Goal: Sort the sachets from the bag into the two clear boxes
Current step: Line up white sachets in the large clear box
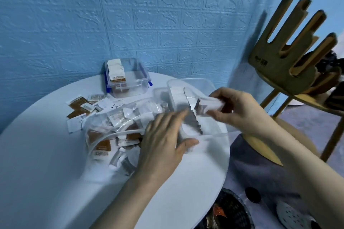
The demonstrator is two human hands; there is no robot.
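Sachets, grey-white, serrated tops [193,115]: row standing on edge in near clear box [201,83], centre right of frame.
Right hand [240,106]: fingers curled, pinching a small stack of white sachets [210,105] over the box's right side.
Left hand [165,135]: fingers straight, pressed against the row's near end, thumb apart below; holds nothing.
Bag, clear plastic [115,128]: centre frame, slumped open, touching the near box, still well filled with brown and white sachets.
Far clear box, blue clips [128,78]: upper centre, brown-banded sachets upright at its left end.
Loose sachets [81,109]: scattered left of centre on white round table [46,163].
Risks, judged: row likely to topple like dominoes if the left hand lifts before the stack seats; pinched stack may fan and spill; near box close to table edge, a push could slide it off; mixed types in bag invite missorting.
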